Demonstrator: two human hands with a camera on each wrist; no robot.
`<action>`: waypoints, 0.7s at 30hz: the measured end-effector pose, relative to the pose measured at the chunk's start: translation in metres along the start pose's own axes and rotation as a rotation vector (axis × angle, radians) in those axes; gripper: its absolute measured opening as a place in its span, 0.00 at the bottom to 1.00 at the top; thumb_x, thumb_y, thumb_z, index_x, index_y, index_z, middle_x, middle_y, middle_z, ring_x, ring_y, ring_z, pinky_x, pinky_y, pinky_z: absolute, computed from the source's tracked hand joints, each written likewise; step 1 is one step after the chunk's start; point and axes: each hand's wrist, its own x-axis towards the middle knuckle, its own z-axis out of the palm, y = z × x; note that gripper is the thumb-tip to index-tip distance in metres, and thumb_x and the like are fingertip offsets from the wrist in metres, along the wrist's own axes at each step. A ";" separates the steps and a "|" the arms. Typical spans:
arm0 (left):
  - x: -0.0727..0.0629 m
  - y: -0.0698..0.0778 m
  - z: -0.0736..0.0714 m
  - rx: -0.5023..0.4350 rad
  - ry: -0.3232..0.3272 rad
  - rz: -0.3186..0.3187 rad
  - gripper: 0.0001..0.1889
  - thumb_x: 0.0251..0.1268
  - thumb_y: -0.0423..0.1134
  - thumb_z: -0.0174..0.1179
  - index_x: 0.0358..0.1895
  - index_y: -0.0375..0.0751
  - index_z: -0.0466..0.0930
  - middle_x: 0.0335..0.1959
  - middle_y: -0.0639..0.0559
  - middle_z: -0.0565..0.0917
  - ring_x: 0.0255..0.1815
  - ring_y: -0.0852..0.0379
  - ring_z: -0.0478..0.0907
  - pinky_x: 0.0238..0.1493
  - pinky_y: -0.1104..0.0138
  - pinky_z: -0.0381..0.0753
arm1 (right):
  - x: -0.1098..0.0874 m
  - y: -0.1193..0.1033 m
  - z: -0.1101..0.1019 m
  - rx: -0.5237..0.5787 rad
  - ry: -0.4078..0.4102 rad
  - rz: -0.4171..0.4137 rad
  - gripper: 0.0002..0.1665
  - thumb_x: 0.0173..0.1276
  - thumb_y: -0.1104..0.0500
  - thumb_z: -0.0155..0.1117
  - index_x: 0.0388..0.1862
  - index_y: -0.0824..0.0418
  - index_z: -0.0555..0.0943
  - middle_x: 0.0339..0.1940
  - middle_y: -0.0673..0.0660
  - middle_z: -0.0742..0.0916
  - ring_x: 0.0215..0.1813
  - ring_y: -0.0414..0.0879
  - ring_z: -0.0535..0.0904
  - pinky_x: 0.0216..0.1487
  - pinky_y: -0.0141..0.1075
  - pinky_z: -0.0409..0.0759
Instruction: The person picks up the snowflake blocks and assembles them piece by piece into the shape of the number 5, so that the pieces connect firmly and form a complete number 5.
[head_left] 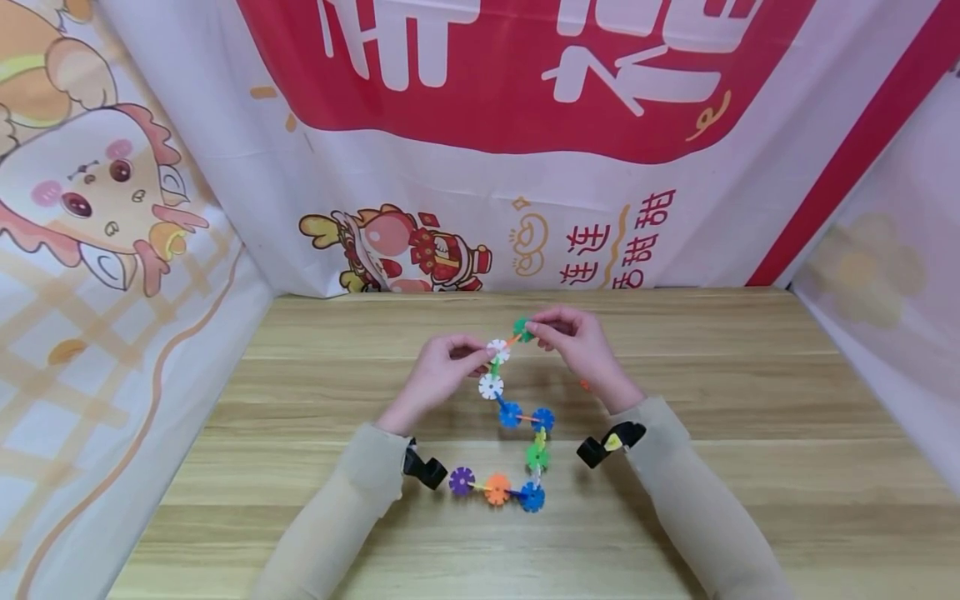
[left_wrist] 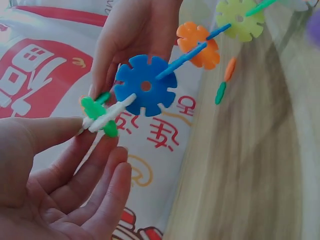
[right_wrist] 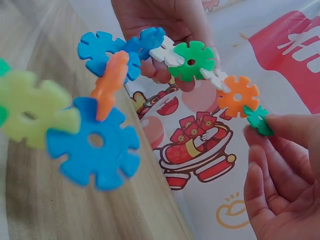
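Observation:
A chain of notched plastic discs, slotted edge to edge, runs between my hands and winds toward me in the head view. My left hand [head_left: 441, 371] pinches a white disc [head_left: 498, 350] near the far end, between thumb and index finger. At that end my right hand [head_left: 577, 343] pinches a green disc [right_wrist: 258, 120], joined to an orange disc [right_wrist: 238, 96]. Below the left fingers come another white disc [head_left: 491, 386], two blue discs and a green disc [head_left: 537, 456]. The near end turns left through a blue disc [head_left: 532, 497] and an orange disc to a purple disc [head_left: 462, 481].
A wood-grain table [head_left: 337, 542] lies under the hands. Printed cloth [head_left: 480, 175] hangs behind it and along both sides. Black wrist cameras [head_left: 426, 468] are strapped over beige sleeves. A small orange piece [head_left: 585, 384] shows beside the right wrist, partly hidden.

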 end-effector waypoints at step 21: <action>0.029 0.014 0.009 0.185 -0.013 0.062 0.11 0.73 0.46 0.64 0.48 0.43 0.85 0.40 0.54 0.86 0.43 0.55 0.81 0.48 0.61 0.81 | -0.004 -0.004 0.004 -0.015 -0.024 0.027 0.17 0.72 0.52 0.70 0.50 0.64 0.86 0.43 0.57 0.89 0.42 0.53 0.83 0.45 0.41 0.83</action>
